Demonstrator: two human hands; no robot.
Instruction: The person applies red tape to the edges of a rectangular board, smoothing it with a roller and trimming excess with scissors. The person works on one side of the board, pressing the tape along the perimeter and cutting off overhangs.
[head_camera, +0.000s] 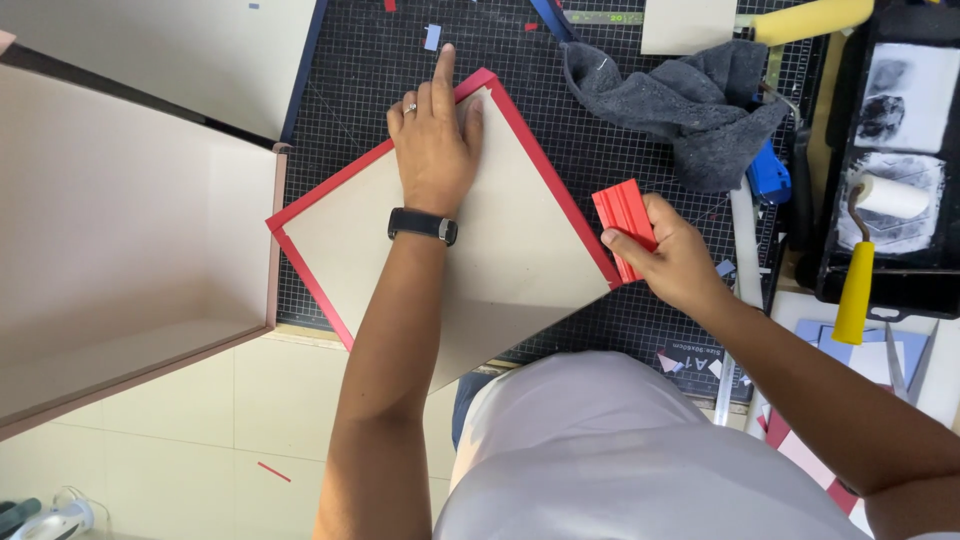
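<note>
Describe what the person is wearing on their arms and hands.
Both forearms are bare, no sleeves showing. The left hand has a ring on one finger, and a black band-style wristwatch sits on that wrist. The right hand wears nothing visible.

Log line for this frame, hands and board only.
left hand: flat on board | right hand: grips red scraper at board's red edge | board: on cutting mat, overhangs

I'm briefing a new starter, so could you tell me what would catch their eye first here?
The red-edged board lies tilted at centre on the black cutting mat, with the left hand pressing flat on it. The right hand holds a red ridged scraper against its right edge. A yellow-handled roller lies in the tray at right.
</note>
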